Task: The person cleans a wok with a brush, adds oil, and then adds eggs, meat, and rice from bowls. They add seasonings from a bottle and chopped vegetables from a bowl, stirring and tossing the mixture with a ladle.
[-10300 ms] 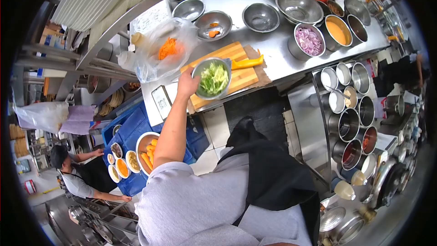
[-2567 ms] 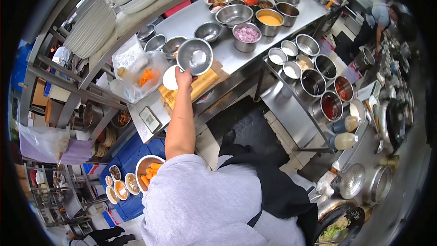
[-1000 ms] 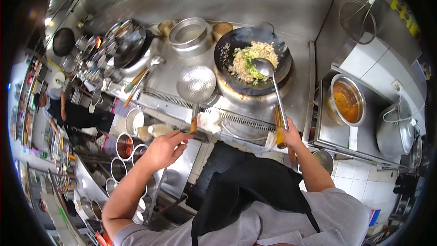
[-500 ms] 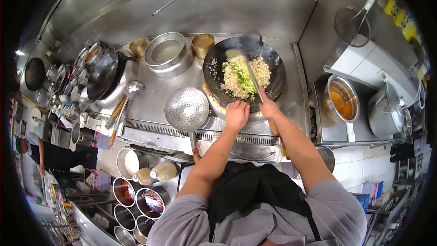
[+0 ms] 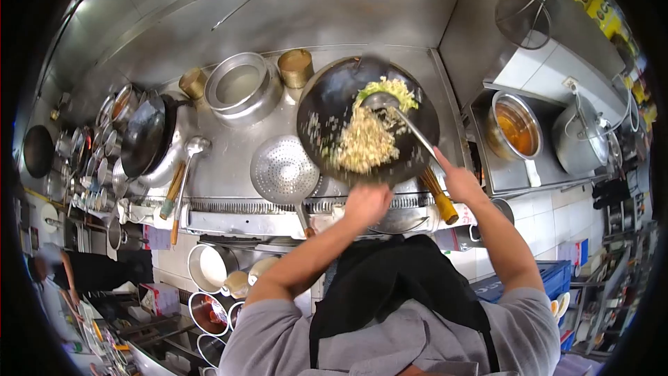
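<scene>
A dark wok (image 5: 327, 90) sits over the stove, tilted and smeared by motion. Inside it is a pale, grainy mass that looks like fried rice (image 5: 365, 143), with chopped greens (image 5: 410, 101) at the far side. My left hand (image 5: 369, 204) is closed at the wok's near edge; whatever it grips there is hidden under the fingers. My right hand (image 5: 462, 178) wraps round the handle of a ladle (image 5: 419, 134), whose bowl rests among the food near the greens. To the left of the wok lies a perforated strainer (image 5: 284, 167).
A metal pot (image 5: 243, 87) and two brass-coloured cans stand behind the strainer. At left are stacked woks (image 5: 145, 139) and another ladle (image 5: 197, 146). A bamboo brush (image 5: 440, 198) lies beside my right hand. A pot of orange liquid (image 5: 516, 131) stands right.
The wok has tilted and shifted toward me, throwing food about. The ladle's bowl is now down in the food, and my right hand has moved right and nearer. My left hand has come nearer too.
</scene>
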A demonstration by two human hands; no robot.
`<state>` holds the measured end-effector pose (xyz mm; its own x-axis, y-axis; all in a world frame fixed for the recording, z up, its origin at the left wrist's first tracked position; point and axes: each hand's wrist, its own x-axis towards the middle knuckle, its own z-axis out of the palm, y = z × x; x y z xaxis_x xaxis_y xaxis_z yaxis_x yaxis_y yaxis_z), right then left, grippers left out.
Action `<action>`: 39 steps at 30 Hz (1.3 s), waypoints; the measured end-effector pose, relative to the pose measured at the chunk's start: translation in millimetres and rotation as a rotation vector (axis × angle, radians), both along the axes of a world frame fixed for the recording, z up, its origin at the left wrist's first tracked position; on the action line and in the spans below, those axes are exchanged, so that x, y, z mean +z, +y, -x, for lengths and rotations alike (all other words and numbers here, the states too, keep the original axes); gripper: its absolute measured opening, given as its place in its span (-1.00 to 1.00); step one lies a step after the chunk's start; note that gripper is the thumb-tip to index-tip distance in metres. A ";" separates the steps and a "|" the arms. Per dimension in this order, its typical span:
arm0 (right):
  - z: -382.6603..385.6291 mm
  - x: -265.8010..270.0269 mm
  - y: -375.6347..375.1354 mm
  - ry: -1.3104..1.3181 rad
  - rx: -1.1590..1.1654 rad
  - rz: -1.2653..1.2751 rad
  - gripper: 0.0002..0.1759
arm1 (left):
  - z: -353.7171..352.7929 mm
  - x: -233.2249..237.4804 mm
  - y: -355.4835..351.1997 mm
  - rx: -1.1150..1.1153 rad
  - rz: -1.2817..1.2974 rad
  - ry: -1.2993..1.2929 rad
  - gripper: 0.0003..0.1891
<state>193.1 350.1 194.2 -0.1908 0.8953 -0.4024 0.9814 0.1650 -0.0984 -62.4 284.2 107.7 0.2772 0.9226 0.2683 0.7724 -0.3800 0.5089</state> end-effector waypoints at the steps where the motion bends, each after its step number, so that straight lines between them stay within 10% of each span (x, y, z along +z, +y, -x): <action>1: -8.3 22.9 -20.5 0.062 0.016 0.044 -0.04 | 2.8 12.6 -29.9 -0.070 0.106 0.005 -0.72; 4: -70.6 57.9 -56.5 0.368 0.203 0.015 -0.05 | 0.3 53.7 -43.2 -0.105 0.143 -0.006 -0.72; 7: -82.9 92.6 -64.5 0.458 -0.160 0.658 -0.06 | -8.3 52.3 10.0 0.012 0.165 -0.048 -0.67; 13: -29.3 -48.0 27.1 0.043 0.232 -0.068 -0.03 | -32.6 -43.7 49.8 0.185 0.062 0.065 -0.69; 21: -87.3 85.1 -45.1 0.282 0.110 0.340 -0.06 | -35.5 49.0 -21.1 0.104 -0.021 0.079 -0.59; 29: -73.8 -8.6 24.1 0.107 0.199 0.018 -0.04 | -38.3 -32.6 11.9 0.140 0.176 0.060 -0.64; 33: -87.0 66.4 -29.8 0.239 0.132 0.092 -0.07 | -35.4 23.2 -65.1 -0.059 0.310 0.193 -0.62; 39: -73.4 46.8 -9.3 0.264 0.214 0.310 -0.08 | -22.0 31.8 60.4 0.116 0.131 0.056 -0.62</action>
<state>266.5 340.8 241.0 -0.4905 0.6696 -0.5577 0.8631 0.2850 -0.4169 -40.4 344.5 139.5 0.1778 0.9754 0.1305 0.8355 -0.2197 0.5036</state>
